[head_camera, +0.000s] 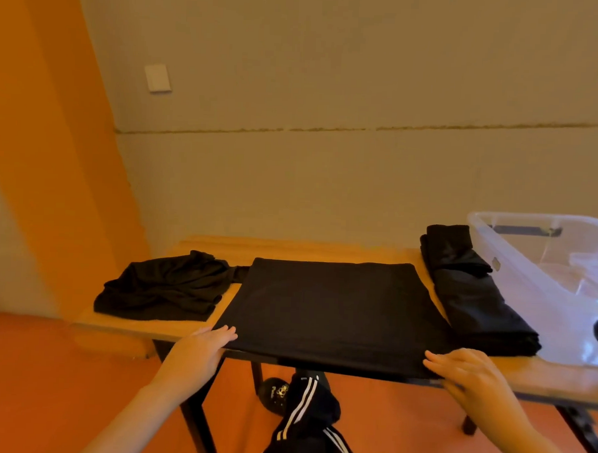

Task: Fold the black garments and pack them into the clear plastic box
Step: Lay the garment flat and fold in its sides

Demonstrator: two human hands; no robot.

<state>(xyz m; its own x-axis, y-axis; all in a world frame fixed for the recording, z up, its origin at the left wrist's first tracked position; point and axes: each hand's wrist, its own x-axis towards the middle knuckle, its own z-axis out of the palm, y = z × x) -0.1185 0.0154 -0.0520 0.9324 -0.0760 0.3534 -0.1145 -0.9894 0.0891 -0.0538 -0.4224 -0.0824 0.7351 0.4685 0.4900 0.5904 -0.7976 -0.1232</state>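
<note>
1. The flat black garment [332, 312] lies spread in the middle of the worktop [145, 326], its near edge overhanging the front.
2. The left hand [198, 346] rests with straight fingers on the near left corner; the right hand [468, 374] lies likewise, fingers extended, on the near right corner. Neither grips anything.
3. A folded black garment [471, 293] lies just beside the clear plastic box [526, 264] on the right; a crumpled black garment [163, 286] waits on the left.
4. Risk, as I judge it: the overhanging edge could drag the cloth off the worktop if the hands lift unevenly, and a skewed fold would not sit neatly in the box.
5. Writing: a pale sticker on the box wall and a printed mark on a dark object [275, 393] under the worktop are too small to read.
</note>
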